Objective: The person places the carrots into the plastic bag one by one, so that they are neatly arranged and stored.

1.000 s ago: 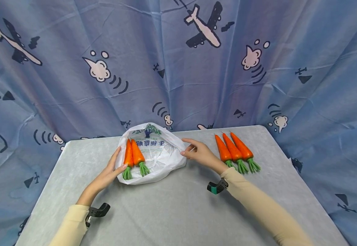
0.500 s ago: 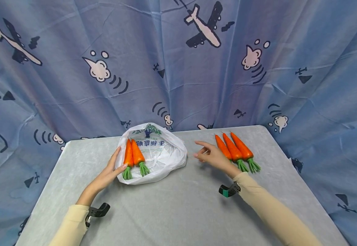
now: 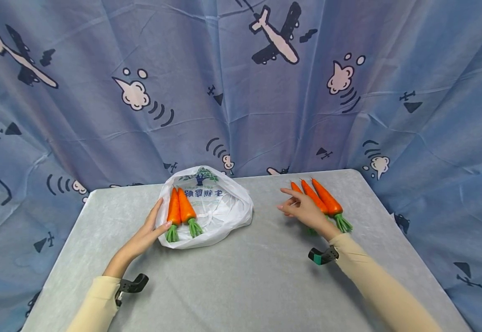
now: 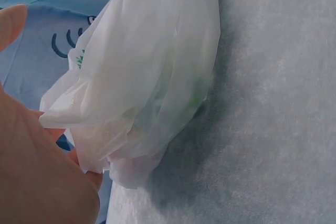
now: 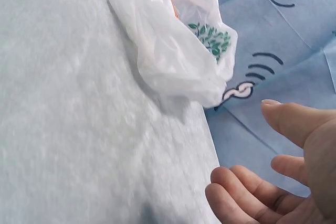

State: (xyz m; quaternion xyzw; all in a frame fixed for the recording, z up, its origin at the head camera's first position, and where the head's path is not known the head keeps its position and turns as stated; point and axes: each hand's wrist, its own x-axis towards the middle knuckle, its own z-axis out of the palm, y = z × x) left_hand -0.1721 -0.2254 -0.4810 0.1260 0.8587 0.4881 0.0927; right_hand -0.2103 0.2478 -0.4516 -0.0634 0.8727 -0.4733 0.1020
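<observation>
A white plastic bag (image 3: 232, 221) with a green tree print lies on the table, its mouth facing me. Two carrots, a left one (image 3: 173, 207) and a right one (image 3: 186, 207), rest in it with green tops toward me. My left hand (image 3: 143, 235) rests against its left side, fingers extended along the outside and thumb over the rim. In the left wrist view the bag (image 4: 152, 56) partly hides those fingers. My right hand (image 3: 305, 212) hovers by three more carrots (image 3: 328, 198), fingers loosely bent and holding nothing. It covers much of the leftmost carrot.
The grey-white table (image 3: 232, 286) ends at a back edge close behind the bag and carrots. A blue curtain (image 3: 241, 101) with airplane prints hangs behind it. Each wrist wears a black camera strap, seen on the left wrist (image 3: 133, 283) and right wrist (image 3: 324, 255).
My right hand has let go of the bag's right rim and moved right, over the leftmost of the three carrots. The left hand and the bag stay in place.
</observation>
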